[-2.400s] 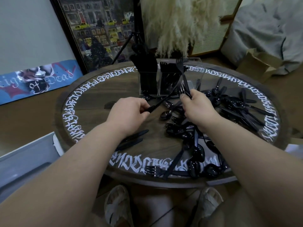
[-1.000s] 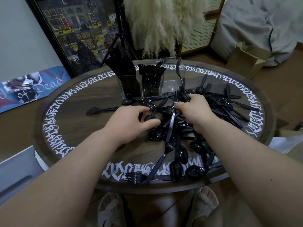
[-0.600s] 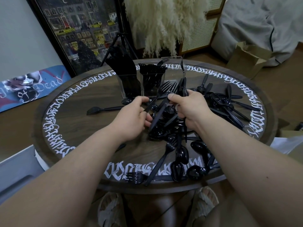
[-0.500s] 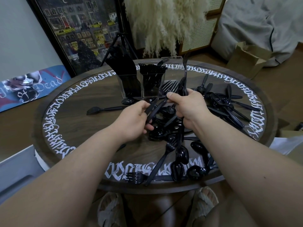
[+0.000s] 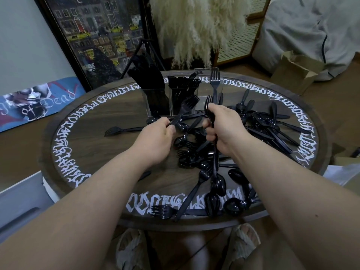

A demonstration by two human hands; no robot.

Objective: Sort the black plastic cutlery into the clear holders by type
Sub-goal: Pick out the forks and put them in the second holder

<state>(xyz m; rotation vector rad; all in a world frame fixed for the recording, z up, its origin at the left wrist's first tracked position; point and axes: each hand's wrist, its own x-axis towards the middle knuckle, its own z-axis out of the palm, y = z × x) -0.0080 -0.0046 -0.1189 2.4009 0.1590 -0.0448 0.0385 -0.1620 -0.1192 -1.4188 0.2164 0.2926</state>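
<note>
- Right hand (image 5: 222, 127), clamped on a bundle of forks (image 5: 214, 88): tines up, handles running down through the fist and out below, apparently so that several go into a holder in one trip.
- Left hand (image 5: 155, 139), pinching a single fork (image 5: 187, 105) by its handle, tines angled up toward the holders; probably held so for passing across to the bundle (a judgement only).
- Loose cutlery pile (image 5: 259, 123), spoons and forks mixed, spread over the middle and right of the table (image 5: 81, 145); one stray fork (image 5: 122, 129) lying apart at the left.
- Clear holders at the far side, just beyond both hands: knife holder (image 5: 153, 94) at left, packed; fork holder (image 5: 183, 90) in the middle, tines up; third holder (image 5: 204, 100) at right, contents not discernible.
- Holders set side by side, touching, presumably one type each within easy reach.
- Sorting judged partly done: knives largely stowed, spoons mostly not.
</note>
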